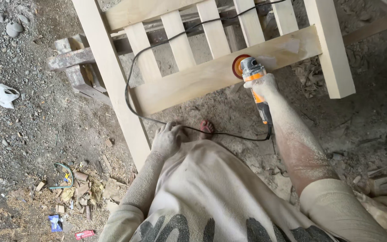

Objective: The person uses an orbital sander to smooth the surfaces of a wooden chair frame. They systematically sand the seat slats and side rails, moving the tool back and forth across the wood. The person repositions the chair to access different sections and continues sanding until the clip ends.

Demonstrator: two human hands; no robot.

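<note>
Gravel and grey pebbles on the far left, a crumpled white plastic scrap [4, 95] lying among them; lower down, a litter of small wood offcuts [78, 188] with a bent green strap [65, 175] and a small red wrapper [84, 234] on sawdust-strewn dirt. Next, the pale unfinished wooden slatted frame [193, 78], standing tilted on the ground: a long upright post at left, several vertical slats, a wide bottom rail crossing them, a second post at right. Behind its left end, a weathered dark timber block [75, 62]. The left hand [167, 139], coated in dust, rests flat and loosely spread on the person's knee, holding nothing, just beside the foot of the left post. A black power cord [133, 76] loops from above the slats, down past the rail and across the ground near a bare foot in a red sandal [207, 127]. Right of centre, the right hand [261, 85] is wrapped tight around the body of a grey-and-orange handheld angle grinder [252, 74], its orange sanding disc [239, 66] pressed on the face of the bottom rail toward its right end. Judgement: sanding of the rail is mid-pass, with a smoother, whiter patch just right of the disc. The next stroke calls for a steady, flat disc and keeping the cord clear of it.
</note>
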